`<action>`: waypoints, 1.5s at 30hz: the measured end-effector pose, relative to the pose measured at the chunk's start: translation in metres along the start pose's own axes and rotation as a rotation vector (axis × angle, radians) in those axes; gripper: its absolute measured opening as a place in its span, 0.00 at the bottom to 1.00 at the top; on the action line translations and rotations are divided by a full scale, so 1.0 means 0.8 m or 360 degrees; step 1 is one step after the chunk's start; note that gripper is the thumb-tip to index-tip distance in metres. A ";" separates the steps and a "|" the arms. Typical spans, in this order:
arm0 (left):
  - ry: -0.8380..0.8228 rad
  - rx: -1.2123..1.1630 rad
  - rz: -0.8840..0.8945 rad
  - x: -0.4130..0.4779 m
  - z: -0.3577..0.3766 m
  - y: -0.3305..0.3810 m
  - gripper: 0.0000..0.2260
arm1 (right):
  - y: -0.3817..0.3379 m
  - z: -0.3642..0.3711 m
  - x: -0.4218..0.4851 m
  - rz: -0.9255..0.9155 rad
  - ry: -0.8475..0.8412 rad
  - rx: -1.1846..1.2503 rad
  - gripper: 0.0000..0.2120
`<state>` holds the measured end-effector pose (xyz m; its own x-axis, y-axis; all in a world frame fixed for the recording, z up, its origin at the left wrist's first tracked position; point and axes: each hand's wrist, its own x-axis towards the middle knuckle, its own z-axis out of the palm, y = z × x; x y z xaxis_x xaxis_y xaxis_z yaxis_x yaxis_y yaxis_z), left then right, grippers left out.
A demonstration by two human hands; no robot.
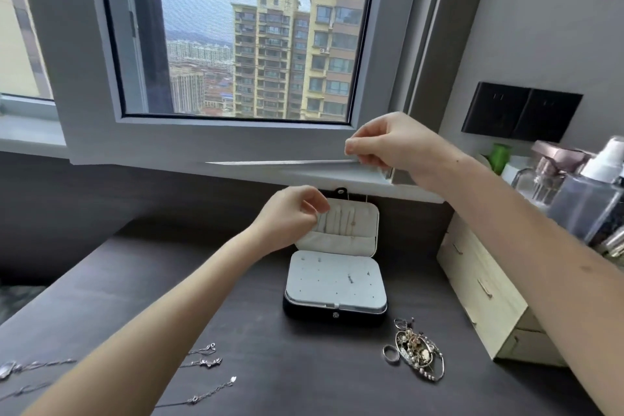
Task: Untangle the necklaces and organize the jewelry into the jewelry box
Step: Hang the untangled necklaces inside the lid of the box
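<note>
— What are the hands doing?
— Both are raised above the surface [287, 368]. The left hand [290, 218] hovers just in front of the jewelry box lid [359, 218], with thumb and fingertips pinched together. The right hand [395, 142] is higher, level with the bottom of the window frame [236, 140], and is pinched the same way.
— Is there a chain between them?
— I cannot tell. Nothing that fine shows up, so I can't say whether they grip anything.
— And the jewelry box [334, 311]?
— It sits open in the middle of the dark surface, with its lid standing upright at the back. A few thin chains hang inside the lid above a pocket. The base is covered by a white panel [324, 284] with some small pieces dotted on it.
— Where is the rest?
— A tangled pile of jewelry [417, 353] lies just in front of the box to the right, and a silver ring [390, 355] sits beside it. Several necklaces [204, 362] are stretched out separately on the left, partly hidden behind the left forearm.
— Anything else?
— A pale wooden drawer unit [483, 290] stands at the right, with bottles [587, 192] on it. Black sockets [520, 111] are on the wall above.
</note>
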<state>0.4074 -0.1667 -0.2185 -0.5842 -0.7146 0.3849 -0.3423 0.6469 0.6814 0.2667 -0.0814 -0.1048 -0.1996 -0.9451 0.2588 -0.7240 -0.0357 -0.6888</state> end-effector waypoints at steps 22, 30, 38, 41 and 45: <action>0.0263 0.1158 0.0475 0.061 0.153 -0.068 0.11 | 0.094 -0.027 0.113 0.0136 0.0547 -0.0126 0.08; 0.0286 0.0852 0.0325 0.063 0.158 -0.068 0.06 | 0.112 -0.019 0.110 0.0144 0.0456 -0.0154 0.09; 0.0580 0.0772 0.0197 0.078 0.166 -0.070 0.05 | 0.146 0.014 0.091 0.0120 0.0090 -0.0397 0.07; 0.0669 0.0652 0.0132 0.088 0.165 -0.066 0.05 | 0.163 0.029 0.085 0.0113 0.0020 -0.0505 0.07; 0.0719 0.0511 0.0106 0.096 0.166 -0.057 0.10 | 0.184 0.044 0.076 0.0088 -0.0013 -0.0546 0.06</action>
<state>0.2802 -0.2159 -0.3028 -0.2627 -0.6669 0.6973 -0.5637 0.6926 0.4500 0.1710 -0.1557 -0.2143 -0.2402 -0.9452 0.2210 -0.8924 0.1255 -0.4334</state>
